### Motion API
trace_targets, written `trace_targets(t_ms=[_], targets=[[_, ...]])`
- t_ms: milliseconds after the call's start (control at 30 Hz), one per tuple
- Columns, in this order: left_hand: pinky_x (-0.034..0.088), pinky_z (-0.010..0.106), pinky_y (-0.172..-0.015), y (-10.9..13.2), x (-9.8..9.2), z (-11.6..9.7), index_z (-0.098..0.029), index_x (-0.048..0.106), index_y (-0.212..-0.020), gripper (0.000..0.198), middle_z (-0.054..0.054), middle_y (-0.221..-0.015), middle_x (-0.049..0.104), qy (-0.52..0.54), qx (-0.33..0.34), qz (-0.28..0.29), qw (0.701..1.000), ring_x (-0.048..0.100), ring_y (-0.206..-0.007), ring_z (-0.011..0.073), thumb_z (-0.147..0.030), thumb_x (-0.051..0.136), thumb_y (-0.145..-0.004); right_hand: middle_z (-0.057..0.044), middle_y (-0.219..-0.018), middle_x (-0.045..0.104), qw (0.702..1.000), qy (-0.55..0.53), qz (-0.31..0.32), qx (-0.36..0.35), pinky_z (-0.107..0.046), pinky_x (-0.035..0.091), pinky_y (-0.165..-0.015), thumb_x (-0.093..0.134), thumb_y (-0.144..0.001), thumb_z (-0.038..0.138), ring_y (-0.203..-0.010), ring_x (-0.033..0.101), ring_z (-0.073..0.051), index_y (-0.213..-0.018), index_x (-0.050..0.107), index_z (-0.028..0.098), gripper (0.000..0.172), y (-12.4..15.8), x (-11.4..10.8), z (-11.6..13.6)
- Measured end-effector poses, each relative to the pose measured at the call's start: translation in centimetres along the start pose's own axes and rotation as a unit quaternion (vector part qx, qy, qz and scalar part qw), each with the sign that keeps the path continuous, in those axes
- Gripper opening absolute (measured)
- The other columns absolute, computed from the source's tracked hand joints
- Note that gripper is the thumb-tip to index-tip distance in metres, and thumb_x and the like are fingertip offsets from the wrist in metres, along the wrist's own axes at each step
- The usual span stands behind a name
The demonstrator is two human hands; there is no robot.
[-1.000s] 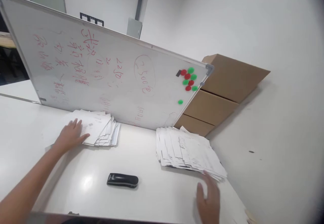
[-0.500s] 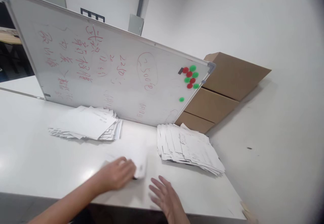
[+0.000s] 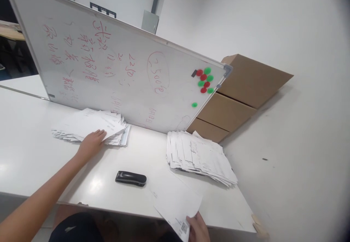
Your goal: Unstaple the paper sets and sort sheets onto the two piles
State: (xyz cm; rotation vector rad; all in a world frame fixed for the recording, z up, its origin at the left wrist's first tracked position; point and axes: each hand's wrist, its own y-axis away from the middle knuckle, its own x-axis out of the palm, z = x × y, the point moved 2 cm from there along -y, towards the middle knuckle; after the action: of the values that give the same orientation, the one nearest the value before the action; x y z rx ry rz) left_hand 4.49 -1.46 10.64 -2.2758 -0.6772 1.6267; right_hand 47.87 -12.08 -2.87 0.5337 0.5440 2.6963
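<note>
My left hand (image 3: 94, 141) reaches to the left paper stack (image 3: 82, 123). Its fingers lie over the front edge of the top sheet, and its thumb is hidden. My right hand (image 3: 199, 228), at the table's front edge, is closed on the corner of a white paper sheet (image 3: 177, 198) with a small printed square code. That sheet slopes from the table down over the edge. A black stapler (image 3: 131, 178) lies on the table between my hands. Beyond the held sheet is the right paper stack (image 3: 202, 156), loosely fanned.
A whiteboard (image 3: 169, 110) with red handwriting stands behind the stacks, carrying red and green round magnets (image 3: 205, 79). Brown cardboard boxes (image 3: 235, 100) are piled behind its right end, against the wall. The white table (image 3: 24, 143) ends in front of my legs.
My left hand has moved from the middle of the table to the left stack, leaving the stapler in plain view. My right hand, open before, now grips the sheet, which has shifted right and nearer.
</note>
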Motion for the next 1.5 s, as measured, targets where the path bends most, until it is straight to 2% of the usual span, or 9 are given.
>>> trace_targets(t_ms=[233, 400, 533, 633, 833, 1067, 1167, 1267, 1500], targets=[[0.037, 0.054, -0.103, 1.7, 2.8, -2.3, -0.010, 0.060, -0.121, 0.046, 0.017, -0.127, 0.060, -0.087, 0.128, 0.033, 0.987, 0.051, -0.125, 0.0322, -0.007, 0.037, -0.081, -0.004, -0.089, 0.077, 0.998, 0.053, -0.008, -0.025, -0.034, 0.054, -0.070, 0.064, -0.054, 0.017, -0.084, 0.070, -0.029, -0.115, 0.063, 0.016, 0.061, 0.9, 1.0, 0.7], [0.041, 0.040, -0.100, 9.7, 3.7, -14.1, -0.010, 0.059, -0.121, 0.050, 0.014, -0.123, 0.064, -0.006, 0.344, -0.078, 0.936, 0.056, -0.121, 0.0236, 0.002, 0.037, -0.078, -0.005, -0.097, 0.076, 0.999, 0.018, -0.021, -0.020, -0.036, 0.054, -0.083, 0.070, -0.056, 0.024, -0.098, 0.067, -0.029, -0.102, 0.069, 0.018, 0.046, 2.5, 2.2, 2.1], [0.038, 0.047, -0.101, 17.3, 5.3, -23.7, -0.011, 0.065, -0.112, 0.031, 0.013, -0.117, 0.067, 0.040, 0.385, 0.012, 0.922, 0.049, -0.127, 0.0313, -0.013, 0.048, -0.086, -0.006, -0.104, 0.074, 0.997, -0.030, -0.040, -0.054, -0.038, 0.050, -0.096, 0.068, -0.069, 0.049, -0.112, 0.061, -0.027, -0.100, 0.071, 0.020, 0.042, 4.1, 2.7, 3.1], [0.035, 0.049, -0.103, 20.0, 6.1, -26.9, -0.009, 0.061, -0.120, 0.036, 0.015, -0.124, 0.063, 0.051, 0.411, 0.100, 0.905, 0.042, -0.132, 0.0322, -0.022, 0.050, -0.089, -0.007, -0.110, 0.072, 0.997, -0.028, -0.043, -0.061, -0.039, 0.049, -0.097, 0.071, -0.070, 0.051, -0.112, 0.062, -0.027, -0.107, 0.069, 0.021, 0.048, 5.3, 2.7, 3.7], [0.029, 0.052, -0.111, 18.6, 4.7, -25.2, -0.016, 0.032, -0.145, 0.066, 0.012, -0.144, 0.046, 0.231, 0.418, 0.156, 0.864, 0.024, -0.142, 0.0316, -0.042, 0.052, -0.088, -0.008, -0.097, 0.076, 0.986, -0.011, -0.132, -0.104, -0.040, 0.054, -0.084, 0.081, -0.059, 0.042, -0.092, 0.069, -0.028, -0.105, 0.068, 0.017, 0.054, 5.7, -0.2, 5.3], [0.036, 0.057, -0.104, 12.9, 7.6, -21.5, -0.024, -0.007, -0.150, 0.093, 0.021, -0.151, 0.023, 0.339, 0.100, 0.053, 0.934, 0.027, -0.139, 0.0354, -0.038, 0.059, -0.086, -0.011, -0.089, 0.076, 0.977, 0.098, -0.076, -0.173, -0.047, 0.051, -0.087, 0.082, -0.053, 0.046, -0.088, 0.068, -0.032, -0.084, 0.073, 0.015, 0.044, 0.5, -2.7, 6.8], [0.048, 0.047, -0.093, 12.0, 7.9, -21.7, -0.028, 0.004, -0.150, 0.075, 0.014, -0.123, 0.052, 0.380, 0.205, 0.082, 0.898, 0.053, -0.116, 0.0262, -0.028, 0.051, -0.091, -0.012, -0.092, 0.076, 0.966, 0.200, -0.046, -0.158, -0.051, 0.048, -0.092, 0.084, -0.050, 0.041, -0.094, 0.067, -0.035, -0.083, 0.074, 0.016, 0.042, -1.0, -2.7, 6.9], [0.049, 0.041, -0.090, 11.5, 7.2, -21.7, -0.032, 0.017, -0.147, 0.066, 0.009, -0.111, 0.052, 0.406, 0.275, 0.029, 0.871, 0.056, -0.104, 0.0208, -0.020, 0.048, -0.091, -0.011, -0.099, 0.075, 0.963, 0.202, -0.043, -0.170, -0.049, 0.046, -0.095, 0.083, -0.052, 0.039, -0.100, 0.066, -0.033, -0.089, 0.074, 0.018, 0.044, -1.3, -2.6, 7.0], [0.045, 0.047, -0.095, 11.2, 9.8, -20.5, -0.029, 0.003, -0.149, 0.087, 0.017, -0.144, 0.027, 0.448, 0.085, 0.063, 0.888, 0.041, -0.127, 0.0294, -0.036, 0.060, -0.085, -0.011, -0.091, 0.076, 0.966, 0.194, -0.053, -0.163, -0.047, 0.049, -0.090, 0.083, -0.051, 0.034, -0.095, 0.067, -0.033, -0.083, 0.073, 0.016, 0.038, -2.0, -1.8, 6.7]])
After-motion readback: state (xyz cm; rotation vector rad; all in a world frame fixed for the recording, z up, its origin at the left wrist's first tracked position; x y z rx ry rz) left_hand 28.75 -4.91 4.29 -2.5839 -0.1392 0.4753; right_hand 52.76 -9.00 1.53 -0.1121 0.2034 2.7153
